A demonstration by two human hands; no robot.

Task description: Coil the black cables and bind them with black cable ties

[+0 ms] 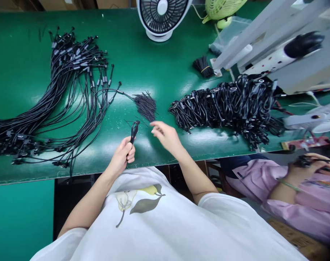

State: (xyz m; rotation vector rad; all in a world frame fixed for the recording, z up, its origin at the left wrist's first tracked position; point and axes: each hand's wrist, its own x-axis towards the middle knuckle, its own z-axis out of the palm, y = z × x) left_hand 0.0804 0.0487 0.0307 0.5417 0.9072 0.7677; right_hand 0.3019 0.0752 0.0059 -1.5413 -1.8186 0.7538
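Observation:
My left hand (123, 154) is closed around a folded black cable (134, 131), whose looped end sticks up above the fingers. Thin dark strands show close to the top of that cable. My right hand (166, 136) is to the right of it, fingers partly stretched and thumb slightly apart, with nothing plainly visible in them. Just beyond its fingertips lies a loose pile of short black twist ties (145, 105). At the left, a large spread of long black cables (64, 76) with grey tags lies on the green table (121, 40).
Many folded black cable bundles (221, 105) lie in a row at the right. Behind them are a banded bunch of black ties (204, 67) and a grey metal frame (246, 32). A white fan (163, 16) stands at the back. A co-worker in a pink sleeve (303, 206) sits at the right.

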